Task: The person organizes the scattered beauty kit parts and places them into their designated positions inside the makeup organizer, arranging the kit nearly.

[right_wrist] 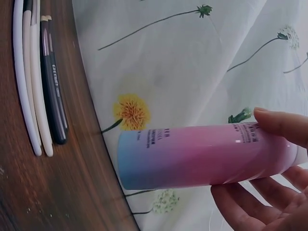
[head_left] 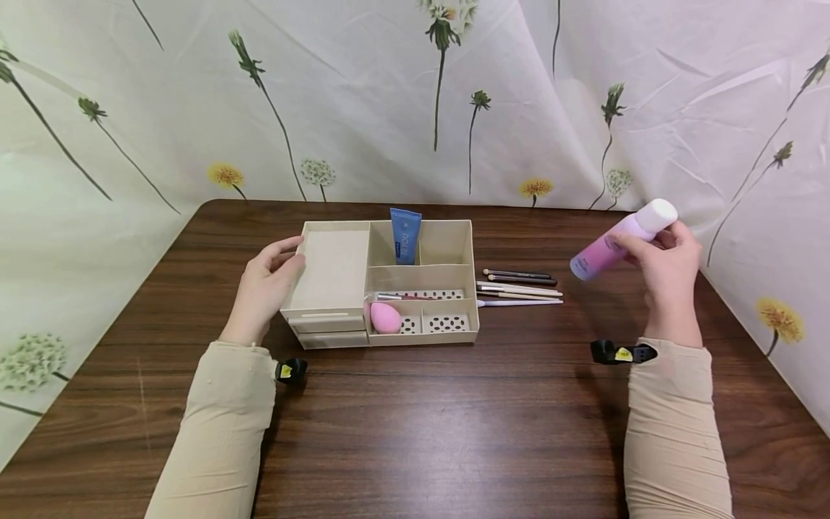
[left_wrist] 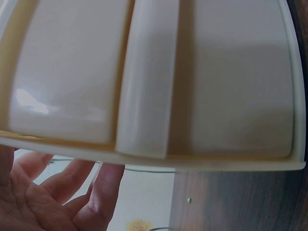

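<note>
My right hand point(head_left: 671, 270) grips a pink-to-blue spray bottle point(head_left: 609, 249) with a white cap, held tilted at the table's right. In the right wrist view the thumb and fingers lie on either side of the spray bottle point(right_wrist: 192, 156). My left hand point(head_left: 262, 288) touches the left side of a cream desktop organizer point(head_left: 333, 259), its fingers loosely bent. The organizer's drawer fronts point(left_wrist: 231, 96) fill the left wrist view. A blue tube point(head_left: 405, 238) stands in a back compartment. A pink makeup sponge point(head_left: 385, 318) sits in a front one, with a brush point(head_left: 408, 297) just behind it.
Several makeup brushes point(head_left: 519, 292), dark and pale, lie on the brown table point(head_left: 441, 432) between the organizer and the spray bottle. A white cloth point(head_left: 376, 108) printed with flowers hangs behind the table and along its sides.
</note>
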`<action>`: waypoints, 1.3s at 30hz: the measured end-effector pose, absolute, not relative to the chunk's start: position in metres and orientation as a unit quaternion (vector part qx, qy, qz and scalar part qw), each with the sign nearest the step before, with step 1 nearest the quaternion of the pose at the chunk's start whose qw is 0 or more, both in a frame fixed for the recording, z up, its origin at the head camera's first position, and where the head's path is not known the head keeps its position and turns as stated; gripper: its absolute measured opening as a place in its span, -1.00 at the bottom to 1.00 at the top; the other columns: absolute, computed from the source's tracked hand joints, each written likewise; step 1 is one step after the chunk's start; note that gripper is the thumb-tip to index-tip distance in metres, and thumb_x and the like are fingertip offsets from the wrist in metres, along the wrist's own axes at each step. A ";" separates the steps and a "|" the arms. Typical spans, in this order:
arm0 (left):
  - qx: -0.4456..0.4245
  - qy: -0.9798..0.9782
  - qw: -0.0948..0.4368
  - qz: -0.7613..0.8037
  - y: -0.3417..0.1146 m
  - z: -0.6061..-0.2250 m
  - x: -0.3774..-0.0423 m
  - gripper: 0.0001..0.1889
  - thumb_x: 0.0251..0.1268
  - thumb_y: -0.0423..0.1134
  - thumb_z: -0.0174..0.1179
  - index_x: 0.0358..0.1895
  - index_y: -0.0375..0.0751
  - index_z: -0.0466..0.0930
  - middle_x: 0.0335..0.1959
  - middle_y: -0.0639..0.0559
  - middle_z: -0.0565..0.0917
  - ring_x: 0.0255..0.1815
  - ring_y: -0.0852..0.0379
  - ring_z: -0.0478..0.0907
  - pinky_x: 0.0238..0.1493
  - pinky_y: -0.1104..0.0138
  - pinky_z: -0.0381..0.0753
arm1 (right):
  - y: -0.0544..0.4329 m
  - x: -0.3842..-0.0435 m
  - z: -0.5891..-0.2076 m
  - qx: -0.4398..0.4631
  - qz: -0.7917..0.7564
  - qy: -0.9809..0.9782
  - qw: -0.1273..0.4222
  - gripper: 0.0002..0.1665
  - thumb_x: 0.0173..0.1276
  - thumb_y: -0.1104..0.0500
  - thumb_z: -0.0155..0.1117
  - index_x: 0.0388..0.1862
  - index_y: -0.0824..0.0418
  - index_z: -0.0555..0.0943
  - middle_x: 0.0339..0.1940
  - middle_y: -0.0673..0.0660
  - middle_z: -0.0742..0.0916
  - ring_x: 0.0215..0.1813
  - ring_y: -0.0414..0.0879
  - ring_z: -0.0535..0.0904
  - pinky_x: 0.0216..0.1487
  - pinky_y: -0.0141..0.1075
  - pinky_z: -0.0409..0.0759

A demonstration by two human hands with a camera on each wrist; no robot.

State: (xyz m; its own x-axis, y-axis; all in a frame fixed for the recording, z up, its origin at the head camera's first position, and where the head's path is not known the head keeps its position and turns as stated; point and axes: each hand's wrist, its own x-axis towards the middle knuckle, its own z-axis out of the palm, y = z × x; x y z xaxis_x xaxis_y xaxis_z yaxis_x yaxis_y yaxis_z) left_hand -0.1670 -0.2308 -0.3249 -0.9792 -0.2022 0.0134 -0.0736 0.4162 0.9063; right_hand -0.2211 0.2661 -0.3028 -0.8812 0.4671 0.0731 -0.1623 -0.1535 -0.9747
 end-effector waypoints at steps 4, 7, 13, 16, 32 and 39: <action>0.081 -0.840 0.060 -0.534 -0.231 -0.326 -0.167 -0.46 0.53 0.00 -0.07 0.49 -0.06 0.30 0.35 -0.28 0.45 0.33 -0.20 0.36 0.32 -0.07 0.31 | 0.261 -0.223 -0.303 -0.116 0.762 -0.597 0.222 -0.49 -0.06 0.57 0.48 -0.17 0.14 0.62 -0.31 0.00 0.71 -0.28 -0.21 0.63 -0.46 -0.43 0.64; 0.080 -0.841 0.060 -0.532 -0.232 -0.326 -0.167 -0.46 0.53 0.00 -0.07 0.49 -0.06 0.30 0.35 -0.28 0.45 0.33 -0.20 0.36 0.32 -0.06 0.31 | 0.257 -0.224 -0.304 -0.109 0.768 -0.588 0.228 -0.49 -0.06 0.56 0.49 -0.16 0.16 0.62 -0.30 0.02 0.72 -0.29 -0.19 0.64 -0.47 -0.42 0.64; 0.080 -0.843 0.061 -0.529 -0.232 -0.326 -0.167 -0.46 0.53 0.00 -0.08 0.49 -0.06 0.30 0.34 -0.28 0.45 0.32 -0.20 0.38 0.28 -0.03 0.33 | 0.251 -0.226 -0.306 -0.102 0.780 -0.568 0.243 -0.49 -0.06 0.55 0.49 -0.14 0.18 0.63 -0.30 0.06 0.71 -0.30 -0.16 0.64 -0.46 -0.40 0.65; 0.079 -0.844 0.061 -0.528 -0.232 -0.326 -0.167 -0.46 0.53 0.00 -0.08 0.49 -0.06 0.30 0.33 -0.28 0.45 0.32 -0.20 0.38 0.27 -0.02 0.34 | 0.248 -0.226 -0.306 -0.099 0.785 -0.558 0.251 -0.47 -0.06 0.55 0.49 -0.11 0.19 0.63 -0.28 0.07 0.72 -0.28 -0.15 0.64 -0.45 -0.40 0.65; 0.080 -0.842 0.062 -0.529 -0.231 -0.325 -0.167 -0.46 0.53 0.00 -0.07 0.47 -0.08 0.32 0.31 -0.28 0.47 0.31 -0.18 0.38 0.24 0.03 0.34 | 0.226 -0.226 -0.305 -0.052 0.797 -0.527 0.289 -0.52 -0.04 0.56 0.48 -0.13 0.23 0.62 -0.28 0.11 0.72 -0.22 -0.11 0.63 -0.34 -0.42 0.64; 0.077 -0.839 0.061 -0.535 -0.231 -0.324 -0.166 -0.45 0.53 0.00 -0.08 0.48 -0.09 0.30 0.34 -0.29 0.45 0.34 -0.20 0.35 0.33 -0.07 0.29 | 0.214 -0.224 -0.303 -0.035 0.797 -0.528 0.292 -0.53 -0.03 0.53 0.50 -0.13 0.23 0.63 -0.28 0.12 0.72 -0.22 -0.10 0.62 -0.33 -0.41 0.65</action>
State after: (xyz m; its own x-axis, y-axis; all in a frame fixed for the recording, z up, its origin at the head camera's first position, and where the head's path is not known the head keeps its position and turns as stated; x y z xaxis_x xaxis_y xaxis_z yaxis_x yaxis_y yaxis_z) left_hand -0.1659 -0.2310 -0.3237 -0.9808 -0.1939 0.0194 -0.0644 0.4164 0.9069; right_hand -0.2243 0.2141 -0.3028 -0.8269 0.5022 0.2528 -0.4285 -0.2718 -0.8617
